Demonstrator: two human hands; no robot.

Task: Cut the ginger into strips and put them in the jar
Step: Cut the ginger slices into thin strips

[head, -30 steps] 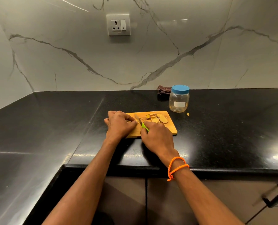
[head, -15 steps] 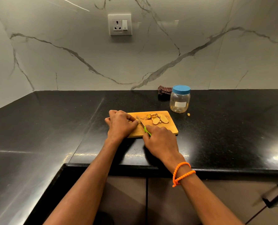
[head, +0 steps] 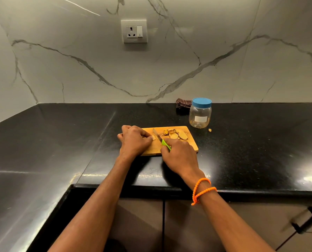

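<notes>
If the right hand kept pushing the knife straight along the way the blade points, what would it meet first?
Judging roughly, the right hand aims the knife up-left across the cutting board, beside the left hand fingertips; beyond lies bare countertop. Depth is unclear.

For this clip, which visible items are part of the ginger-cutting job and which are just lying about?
Part of the job:
- left hand, holding the ginger piece
- right hand, gripping the knife
- cutting board
- ginger slices
- jar, lid on

Lying about:
- dark cloth
- small scrap on the counter
- wall socket
</notes>
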